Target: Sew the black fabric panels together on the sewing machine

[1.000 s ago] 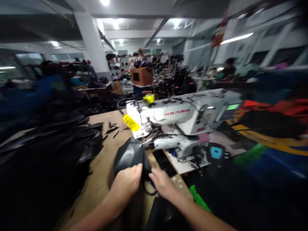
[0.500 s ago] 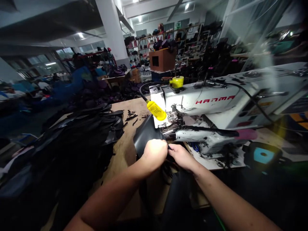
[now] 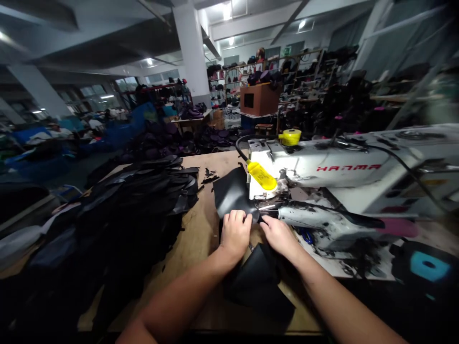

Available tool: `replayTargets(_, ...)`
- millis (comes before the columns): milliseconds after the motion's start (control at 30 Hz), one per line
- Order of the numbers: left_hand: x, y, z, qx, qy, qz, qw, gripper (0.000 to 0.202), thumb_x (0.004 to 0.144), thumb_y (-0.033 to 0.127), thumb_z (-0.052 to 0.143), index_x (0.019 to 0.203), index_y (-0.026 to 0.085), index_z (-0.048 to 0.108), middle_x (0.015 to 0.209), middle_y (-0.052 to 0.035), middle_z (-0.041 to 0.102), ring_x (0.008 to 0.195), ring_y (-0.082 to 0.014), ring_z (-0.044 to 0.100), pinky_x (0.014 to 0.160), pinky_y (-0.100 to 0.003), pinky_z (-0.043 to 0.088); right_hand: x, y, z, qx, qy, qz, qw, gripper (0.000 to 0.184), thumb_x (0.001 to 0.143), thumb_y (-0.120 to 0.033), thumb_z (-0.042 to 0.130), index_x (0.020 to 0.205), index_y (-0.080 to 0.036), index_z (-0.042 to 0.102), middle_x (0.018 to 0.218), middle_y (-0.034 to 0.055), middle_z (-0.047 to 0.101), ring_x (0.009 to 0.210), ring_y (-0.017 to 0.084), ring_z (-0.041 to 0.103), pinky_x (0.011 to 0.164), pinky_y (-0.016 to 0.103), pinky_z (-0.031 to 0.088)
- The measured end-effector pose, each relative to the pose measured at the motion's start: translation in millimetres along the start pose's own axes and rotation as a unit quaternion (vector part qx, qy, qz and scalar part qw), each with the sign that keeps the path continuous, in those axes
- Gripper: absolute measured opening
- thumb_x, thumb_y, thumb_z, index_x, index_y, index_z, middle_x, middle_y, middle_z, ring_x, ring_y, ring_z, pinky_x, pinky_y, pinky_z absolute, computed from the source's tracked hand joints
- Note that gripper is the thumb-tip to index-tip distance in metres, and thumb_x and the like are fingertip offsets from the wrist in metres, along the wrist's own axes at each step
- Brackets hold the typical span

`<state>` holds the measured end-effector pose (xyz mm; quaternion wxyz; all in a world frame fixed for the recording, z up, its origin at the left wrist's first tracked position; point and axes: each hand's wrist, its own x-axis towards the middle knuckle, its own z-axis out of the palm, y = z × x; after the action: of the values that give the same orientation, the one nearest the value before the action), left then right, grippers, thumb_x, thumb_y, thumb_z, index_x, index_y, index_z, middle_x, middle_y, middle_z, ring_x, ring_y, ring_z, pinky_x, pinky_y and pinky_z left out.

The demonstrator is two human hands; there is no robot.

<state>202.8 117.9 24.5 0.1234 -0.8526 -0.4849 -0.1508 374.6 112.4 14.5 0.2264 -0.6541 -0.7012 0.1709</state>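
Observation:
My left hand grips the near edge of a black leather piece, fingers curled over it. My right hand pinches the same piece right beside it, at the tip of the white sewing machine's lower arm. The piece curves up to the left of the machine head, under a yellow lamp. A second black piece hangs from the table edge below my hands.
A big pile of black cut pieces covers the left of the wooden table. A yellow thread spool sits on the machine. A black and blue device lies at the right. Shelves and stacked goods fill the room behind.
The view swung left and down. Both hands carried the black piece up to the machine's arm tip and now hold it there, closer to the needle area.

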Motion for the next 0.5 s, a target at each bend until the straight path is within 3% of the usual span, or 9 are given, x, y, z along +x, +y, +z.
replayTargets(67, -1, -15, -3.7, 0.012, 0.002, 0.049, 0.999, 0.035, 0.106, 0.022, 0.034, 0.122, 0.018, 0.065, 0.108, -0.0125, 0.066, 0.101, -0.0257, 0.058, 0.083, -0.040, 0.047, -9, 0, -5, -0.099, 0.000, -0.024, 0.995, 0.024, 0.096, -0.023, 0.046, 0.089, -0.017, 0.069, 0.092, 0.0142, 0.072, 0.093, 0.027, 0.065, 0.081, 0.034, 0.042)
replayTargets(133, 8, -30, -13.2, 0.022, -0.024, 0.139, 0.990, 0.037, 0.106, 0.022, 0.031, 0.111, 0.014, 0.067, 0.100, -0.0130, 0.066, 0.094, -0.0244, 0.060, 0.077, -0.038, 0.047, -17, -1, -11, -0.150, -0.005, -0.034, 0.988, 0.024, 0.095, -0.021, 0.049, 0.088, -0.017, 0.071, 0.093, 0.0156, 0.073, 0.093, 0.028, 0.066, 0.080, 0.034, 0.041)
replayTargets(267, 38, -50, -33.3, 0.018, -0.098, 0.314, 0.944, 0.045, 0.108, 0.035, 0.032, 0.095, 0.013, 0.069, 0.087, -0.0114, 0.067, 0.078, -0.0211, 0.063, 0.065, -0.031, 0.046, -23, -5, -21, -0.143, -0.022, 0.016, 0.989, 0.024, 0.095, -0.024, 0.050, 0.086, -0.018, 0.072, 0.083, 0.0146, 0.073, 0.077, 0.025, 0.066, 0.068, 0.033, 0.035)
replayTargets(367, 54, -50, -41.1, 0.017, -0.128, 0.352, 0.927, 0.032, 0.105, 0.025, 0.040, 0.100, 0.012, 0.069, 0.084, -0.0102, 0.068, 0.072, -0.0193, 0.064, 0.062, -0.029, 0.047, -19, -3, -24, -0.058, -0.032, 0.038, 0.997, 0.026, 0.092, -0.026, 0.051, 0.072, -0.019, 0.065, 0.073, 0.0089, 0.069, 0.069, 0.020, 0.061, 0.064, 0.030, 0.032)
replayTargets(500, 64, -35, -44.8, 0.020, -0.180, 0.322, 0.929, 0.023, 0.100, 0.020, 0.048, 0.101, 0.011, 0.069, 0.085, -0.0104, 0.070, 0.075, -0.0224, 0.069, 0.064, -0.031, 0.051, -8, -2, -23, 0.090, -0.032, 0.046, 0.994, 0.029, 0.087, -0.027, 0.051, 0.060, -0.019, 0.049, 0.060, -0.0001, 0.053, 0.061, 0.014, 0.048, 0.059, 0.027, 0.029)
